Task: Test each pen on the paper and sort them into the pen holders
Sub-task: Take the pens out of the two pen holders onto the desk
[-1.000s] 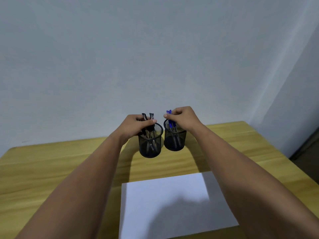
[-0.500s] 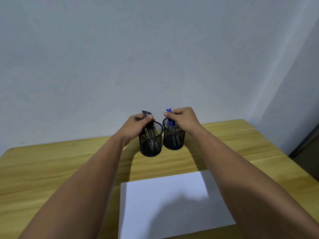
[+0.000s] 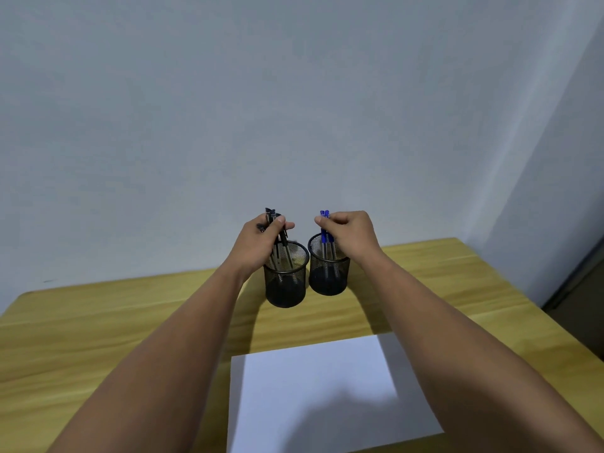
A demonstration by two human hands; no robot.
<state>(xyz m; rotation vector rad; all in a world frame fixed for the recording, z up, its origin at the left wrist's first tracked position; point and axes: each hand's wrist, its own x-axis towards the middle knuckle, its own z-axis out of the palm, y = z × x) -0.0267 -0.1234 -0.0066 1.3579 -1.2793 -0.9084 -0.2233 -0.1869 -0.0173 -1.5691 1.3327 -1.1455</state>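
Two black mesh pen holders stand side by side at the back of the wooden table. My left hand [image 3: 261,238] grips a bunch of black pens [image 3: 280,238] above the left holder [image 3: 287,282], their lower ends still inside it. Over the right holder [image 3: 328,276], my right hand [image 3: 349,232] grips a bunch of blue pens [image 3: 324,237], whose tips also reach into the holder. A blank white sheet of paper [image 3: 313,380] lies on the table in front of me, between my forearms.
The wooden table [image 3: 98,322] runs to a pale wall behind the holders. Its right edge drops off beside a dark gap at the far right.
Both hands have lifted their bunches of pens a little higher out of the holders. The holders and the paper have stayed where they were.
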